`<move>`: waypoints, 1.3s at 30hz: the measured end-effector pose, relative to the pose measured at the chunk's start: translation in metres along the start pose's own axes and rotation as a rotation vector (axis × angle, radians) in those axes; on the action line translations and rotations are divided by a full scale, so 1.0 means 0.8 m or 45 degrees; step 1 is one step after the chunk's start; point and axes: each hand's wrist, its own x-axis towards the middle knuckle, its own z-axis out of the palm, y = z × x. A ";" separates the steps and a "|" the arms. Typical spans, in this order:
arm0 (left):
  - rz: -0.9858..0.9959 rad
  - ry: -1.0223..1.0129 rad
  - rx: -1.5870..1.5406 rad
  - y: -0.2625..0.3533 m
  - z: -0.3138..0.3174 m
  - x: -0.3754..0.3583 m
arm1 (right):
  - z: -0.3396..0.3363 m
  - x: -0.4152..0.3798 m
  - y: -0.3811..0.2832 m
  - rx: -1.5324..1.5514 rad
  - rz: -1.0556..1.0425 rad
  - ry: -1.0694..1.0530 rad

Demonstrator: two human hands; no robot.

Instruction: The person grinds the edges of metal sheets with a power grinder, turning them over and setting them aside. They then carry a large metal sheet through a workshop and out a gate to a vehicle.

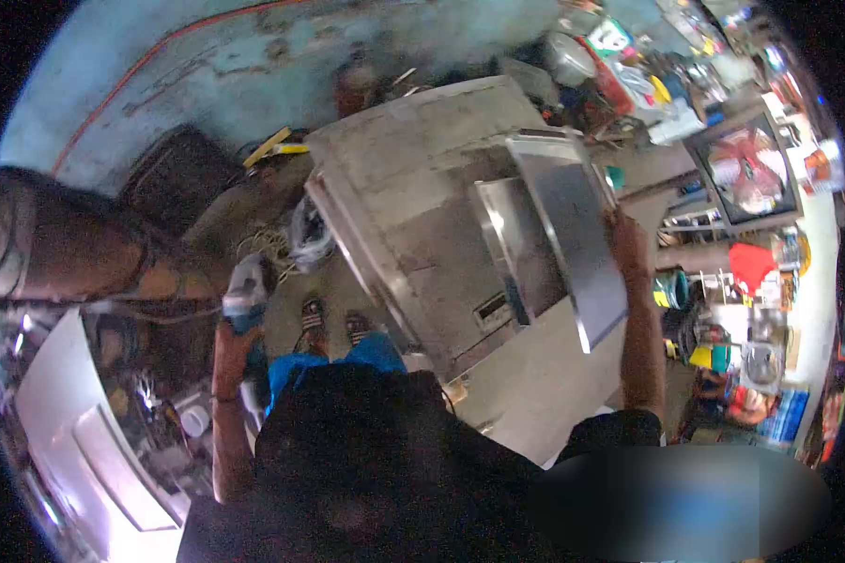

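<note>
My right hand [626, 235] is closed on the right edge of a flat metal panel [573, 225], which is tilted over a large grey-brown board [404, 178]. On the board, beside the panel, lies a narrower shiny metal strip [505, 249]. At the left, my left hand [239, 324] is wrapped round a grey and white tool [249, 286], held low beside my legs. The tool's exact kind is blurred. A long metal edge piece [366, 263] runs along the board's left side.
A framed fan [746, 174] stands at the right, with shelves of mixed goods below it. White metal panels [89, 422] lean at the lower left. A dark bin-like object [178, 174] and a clear plastic bag [310, 235] are at the left. My sandalled feet show below.
</note>
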 end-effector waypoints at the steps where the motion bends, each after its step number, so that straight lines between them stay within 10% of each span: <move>1: -0.229 -0.082 -0.280 0.056 -0.008 0.004 | -0.014 0.009 -0.002 -0.029 0.087 -0.086; 6: -0.192 -0.022 -0.065 0.055 -0.006 0.012 | 0.042 0.079 0.191 -0.498 -0.319 0.288; 7: -0.270 -0.044 -0.205 0.080 -0.005 0.017 | 0.041 0.101 0.252 -1.183 -0.895 0.554; 8: -0.285 -0.025 -0.205 0.102 -0.008 0.016 | -0.011 0.092 0.210 -0.200 -0.145 0.253; 10: -0.238 0.011 -0.327 0.134 -0.016 0.014 | -0.094 0.091 0.181 -0.318 0.065 0.015; 14: -0.171 -0.006 -0.471 0.086 -0.006 0.028 | -0.108 0.152 0.389 -0.446 -0.616 0.581; 16: -0.124 0.065 -0.296 0.109 -0.017 0.028 | -0.199 0.136 0.314 0.074 0.042 0.261; 24: 0.119 0.051 -0.160 0.095 -0.045 0.062 | -0.325 0.055 0.019 0.809 -0.112 0.294; 26: -0.226 -0.138 -0.580 0.097 -0.058 0.078 | -0.311 0.047 -0.113 0.999 -0.191 0.195; 30: -0.465 -0.220 0.019 0.088 -0.090 0.108 | -0.248 0.097 -0.316 1.359 -0.431 0.002; 33: -0.054 0.066 -0.291 0.017 -0.075 0.140 | -0.222 0.143 -0.468 1.481 -0.527 -0.130; 39: -0.219 0.035 -0.385 0.008 -0.147 0.123 | -0.207 0.148 -0.573 1.581 -0.482 -0.204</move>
